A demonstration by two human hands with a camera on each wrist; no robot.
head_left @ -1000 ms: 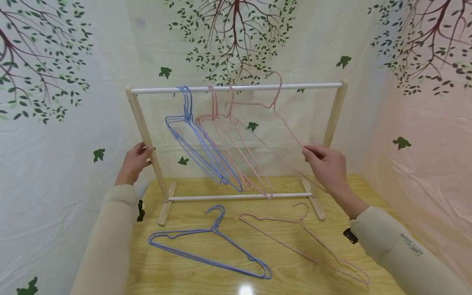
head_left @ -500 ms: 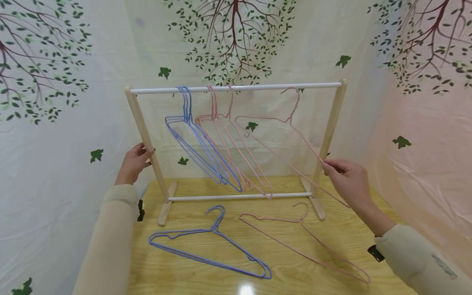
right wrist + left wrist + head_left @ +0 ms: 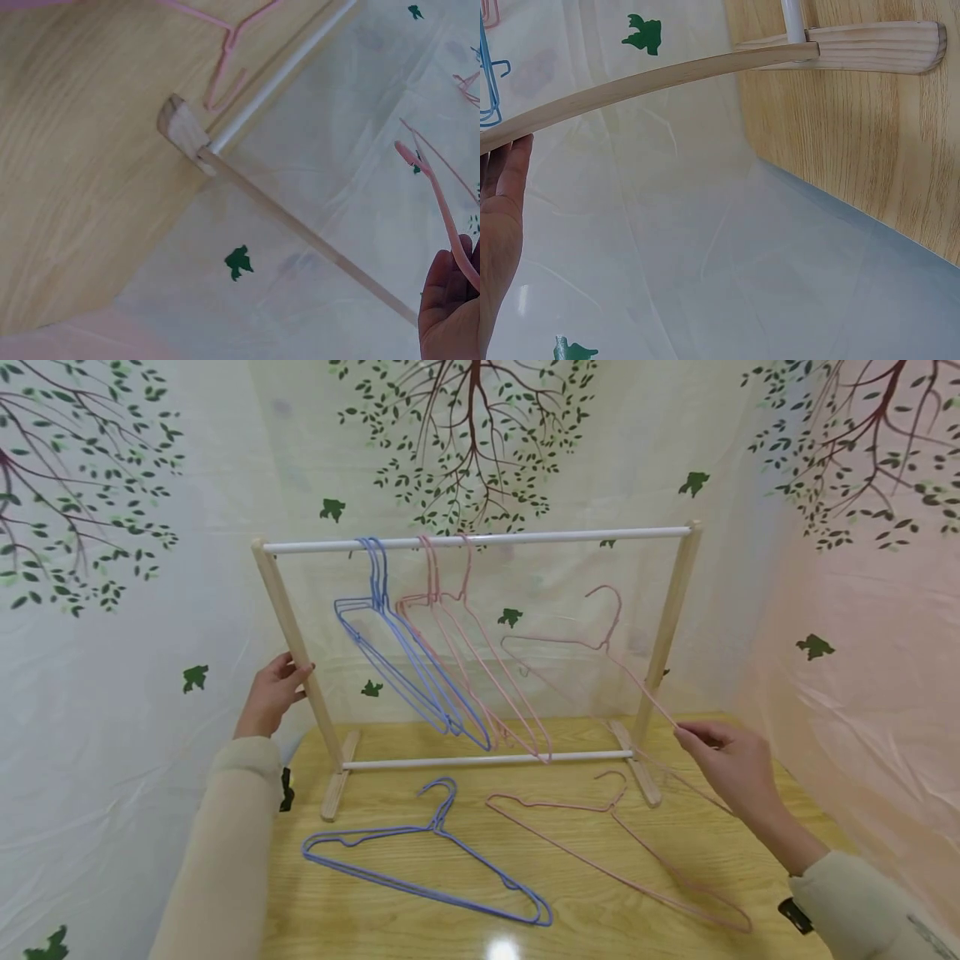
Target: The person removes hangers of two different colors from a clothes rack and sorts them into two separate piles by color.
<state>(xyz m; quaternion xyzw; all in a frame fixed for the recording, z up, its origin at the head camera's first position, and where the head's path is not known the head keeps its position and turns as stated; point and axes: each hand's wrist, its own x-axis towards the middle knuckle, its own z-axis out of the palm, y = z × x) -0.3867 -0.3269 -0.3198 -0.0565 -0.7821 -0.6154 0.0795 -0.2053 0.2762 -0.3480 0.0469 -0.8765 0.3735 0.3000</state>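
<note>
Head view only: 2 hangers on table.

Pale pink wire hanger in my right hand; blue hangers on the white-barred, light-wood rack (more pink beside them), yellow-grained wood table, white backdrop printed with brown-branched, green-leaved trees.
</note>
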